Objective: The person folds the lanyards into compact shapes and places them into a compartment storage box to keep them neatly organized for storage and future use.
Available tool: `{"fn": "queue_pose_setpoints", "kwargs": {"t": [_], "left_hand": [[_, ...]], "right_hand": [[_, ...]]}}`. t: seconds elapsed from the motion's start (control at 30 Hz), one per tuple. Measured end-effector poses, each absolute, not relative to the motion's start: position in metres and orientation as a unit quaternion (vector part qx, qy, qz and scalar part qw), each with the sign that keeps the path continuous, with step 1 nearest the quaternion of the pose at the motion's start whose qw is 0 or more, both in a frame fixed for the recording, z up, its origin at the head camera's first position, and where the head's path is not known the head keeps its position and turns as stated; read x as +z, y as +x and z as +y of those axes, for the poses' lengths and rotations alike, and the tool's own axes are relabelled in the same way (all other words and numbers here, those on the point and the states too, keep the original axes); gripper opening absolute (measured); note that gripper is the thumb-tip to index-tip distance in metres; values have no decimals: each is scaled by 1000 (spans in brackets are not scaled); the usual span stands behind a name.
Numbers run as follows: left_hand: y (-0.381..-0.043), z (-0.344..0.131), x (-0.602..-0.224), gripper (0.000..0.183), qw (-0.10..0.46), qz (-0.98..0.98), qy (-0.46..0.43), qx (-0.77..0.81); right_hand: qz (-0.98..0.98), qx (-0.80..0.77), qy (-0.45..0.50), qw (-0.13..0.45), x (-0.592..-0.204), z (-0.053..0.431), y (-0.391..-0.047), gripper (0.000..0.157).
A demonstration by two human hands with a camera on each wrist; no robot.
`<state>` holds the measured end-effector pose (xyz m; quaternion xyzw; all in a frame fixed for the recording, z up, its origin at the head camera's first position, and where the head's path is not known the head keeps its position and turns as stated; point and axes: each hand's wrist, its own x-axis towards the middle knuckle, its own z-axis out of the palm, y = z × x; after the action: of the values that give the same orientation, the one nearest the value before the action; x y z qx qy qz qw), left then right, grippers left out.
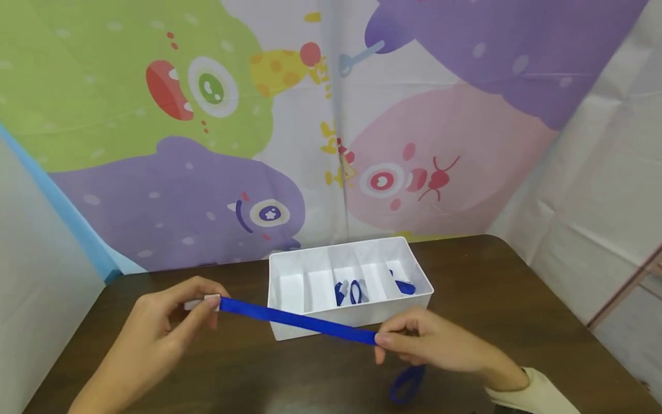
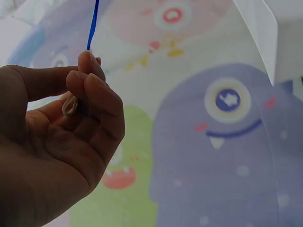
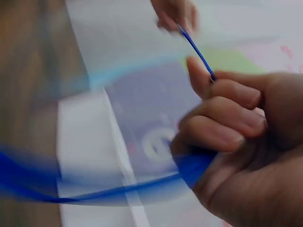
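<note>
A flat blue strap (image 1: 300,320) is stretched between the two hands, in front of a white divided box. My left hand (image 1: 170,322) pinches its white end piece (image 1: 212,302) between thumb and fingers; in the left wrist view, a small pale loop (image 2: 70,105) shows among the curled fingers. My right hand (image 1: 434,342) pinches the strap's other end. Below that hand hangs a blue loop (image 1: 407,385), and in the right wrist view blurred blue strap (image 3: 118,190) trails from under the curled fingers.
The white divided box (image 1: 351,315) stands on the dark wooden table (image 1: 320,379). Small blue loops (image 1: 355,292) with pale parts lie in its middle compartment, and a blue item (image 1: 405,286) in the right one. A cartoon-printed cloth (image 1: 331,218) hangs behind.
</note>
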<state>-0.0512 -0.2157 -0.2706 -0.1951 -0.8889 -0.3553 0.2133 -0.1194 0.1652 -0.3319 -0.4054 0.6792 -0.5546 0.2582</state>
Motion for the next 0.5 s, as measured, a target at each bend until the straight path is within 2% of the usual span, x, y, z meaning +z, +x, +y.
{"fn": "queue_pose_setpoints", "kwargs": {"t": [0.23,0.5], "left_hand": [[-58,-242,-271,13,210,-901,-143,-352],[-60,-248,-269,12,191,-904,-148,-353]], "right_hand": [[743,-483,-412,214,-315,230,-156,26],[767,-460,-407,186,-303,292,-171,27]]}}
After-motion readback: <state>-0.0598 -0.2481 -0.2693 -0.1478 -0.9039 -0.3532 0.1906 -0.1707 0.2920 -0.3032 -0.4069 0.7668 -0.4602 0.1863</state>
